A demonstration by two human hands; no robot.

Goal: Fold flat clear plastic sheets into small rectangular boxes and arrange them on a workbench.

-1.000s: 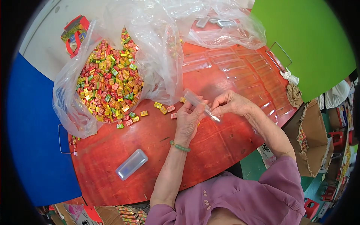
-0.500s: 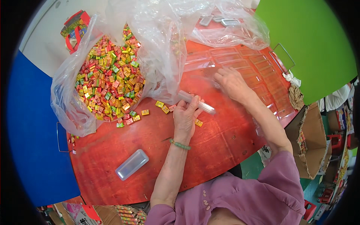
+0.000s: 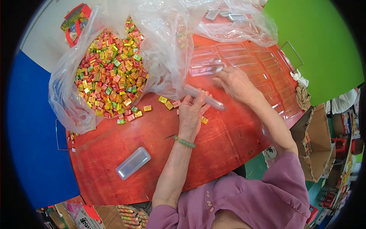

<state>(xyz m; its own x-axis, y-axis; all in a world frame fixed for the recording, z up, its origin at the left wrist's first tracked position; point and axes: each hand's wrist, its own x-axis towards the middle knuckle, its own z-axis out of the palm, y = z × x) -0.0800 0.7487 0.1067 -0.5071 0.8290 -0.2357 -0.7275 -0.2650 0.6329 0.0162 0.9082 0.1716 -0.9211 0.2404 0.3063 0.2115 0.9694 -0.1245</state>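
Note:
My left hand (image 3: 192,114), a green bead bracelet on its wrist, grips a small stack of narrow clear plastic trays (image 3: 215,103) above the red table. To its right my right hand (image 3: 234,84) hovers with bent, slightly blurred fingers, loosely apart and seemingly holding nothing. Just beyond its fingertips a clear tray (image 3: 206,68) lies on the table, beside rows of similar clear trays (image 3: 244,57) spread to the right. Several small yellow and pink wrapped pieces (image 3: 162,99) lie left of my left hand. One yellow piece (image 3: 204,120) rests by its right side.
A large clear plastic bag (image 3: 63,99) spills many small colourful wrapped pieces (image 3: 110,76) at the left. A translucent box (image 3: 133,163) lies near the front left of the red table (image 3: 103,152). Blue (image 3: 34,133) and green (image 3: 312,45) surfaces adjoin it. A cardboard box (image 3: 314,141) stands at the right.
The blurred clear piece at my right hand now lies flat as a tray beside the others. My right hand has come slightly nearer the stack in my left hand.

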